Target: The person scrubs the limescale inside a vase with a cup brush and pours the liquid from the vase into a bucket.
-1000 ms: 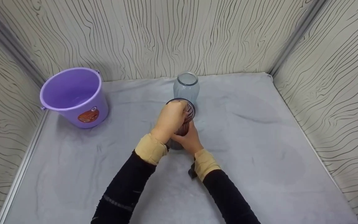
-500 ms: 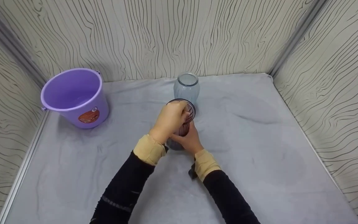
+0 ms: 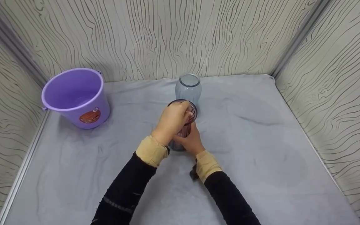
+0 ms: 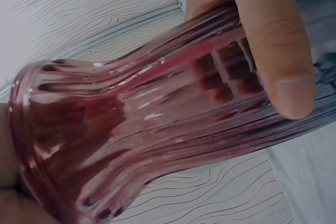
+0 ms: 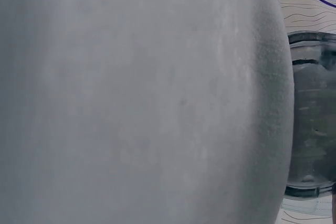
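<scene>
A ribbed pink glass vase (image 3: 185, 130) stands upright in the middle of the grey cloth-covered table (image 3: 261, 150). My left hand (image 3: 171, 120) grips its neck and rim from above. In the left wrist view the thumb (image 4: 273, 51) curls over the pink glass vase (image 4: 157, 129), and fingers show darkly through it. My right hand (image 3: 192, 141) holds the vase's lower body from the near side. A close grey blur fills most of the right wrist view and hides that hand.
A clear bluish glass jar (image 3: 188, 87) stands just behind the vase; the jar (image 5: 312, 114) also shows in the right wrist view. A purple bucket (image 3: 75, 97) sits at the back left. Wood-grain walls (image 3: 339, 93) close in three sides.
Both hands stay on the vase in the same spot. Only the left hand's fingers shift slightly at the rim.
</scene>
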`<state>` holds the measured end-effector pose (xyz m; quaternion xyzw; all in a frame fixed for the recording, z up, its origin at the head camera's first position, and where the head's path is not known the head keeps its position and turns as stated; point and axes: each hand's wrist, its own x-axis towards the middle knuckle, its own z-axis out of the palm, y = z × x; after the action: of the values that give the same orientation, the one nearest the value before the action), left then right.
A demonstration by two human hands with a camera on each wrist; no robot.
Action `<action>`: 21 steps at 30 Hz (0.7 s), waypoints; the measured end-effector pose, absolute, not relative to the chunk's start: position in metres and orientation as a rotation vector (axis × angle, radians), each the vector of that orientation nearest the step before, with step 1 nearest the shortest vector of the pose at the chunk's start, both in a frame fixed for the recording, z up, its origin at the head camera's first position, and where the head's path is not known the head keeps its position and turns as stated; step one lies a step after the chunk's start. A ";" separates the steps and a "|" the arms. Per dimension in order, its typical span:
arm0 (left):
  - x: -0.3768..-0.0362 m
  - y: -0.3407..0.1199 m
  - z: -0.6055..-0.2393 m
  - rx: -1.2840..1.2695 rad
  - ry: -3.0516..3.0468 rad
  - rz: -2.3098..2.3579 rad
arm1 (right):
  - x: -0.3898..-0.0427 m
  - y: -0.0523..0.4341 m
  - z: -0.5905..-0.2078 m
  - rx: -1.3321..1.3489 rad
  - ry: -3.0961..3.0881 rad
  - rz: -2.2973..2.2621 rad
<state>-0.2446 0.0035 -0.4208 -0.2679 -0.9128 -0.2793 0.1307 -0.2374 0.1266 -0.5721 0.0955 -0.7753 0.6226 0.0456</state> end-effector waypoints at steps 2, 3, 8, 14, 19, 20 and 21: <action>-0.245 0.005 -0.420 -0.770 -2.674 -0.777 | -0.237 0.127 -0.572 0.291 -2.365 1.901; -0.245 0.006 -0.419 -0.767 -2.686 -0.765 | -0.237 0.128 -0.573 0.288 -2.369 1.898; -0.245 0.008 -0.416 -0.747 -2.729 -0.734 | -0.237 0.127 -0.573 0.284 -2.406 1.875; -0.242 0.010 -0.413 -0.695 -2.749 -0.743 | -0.237 0.127 -0.571 0.236 -2.447 1.836; -0.239 0.012 -0.411 -0.655 -2.755 -0.709 | -0.238 0.127 -0.570 0.227 -2.451 1.848; -0.239 0.012 -0.411 -0.652 -2.753 -0.702 | -0.238 0.127 -0.570 0.226 -2.451 1.854; -0.238 0.012 -0.411 -0.651 -2.746 -0.694 | -0.238 0.127 -0.570 0.225 -2.452 1.858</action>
<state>-0.2379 0.0123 -0.4110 -0.2225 -0.9384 -0.2371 0.1175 -0.2385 0.1269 -0.5705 0.0730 -0.7946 0.6021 0.0284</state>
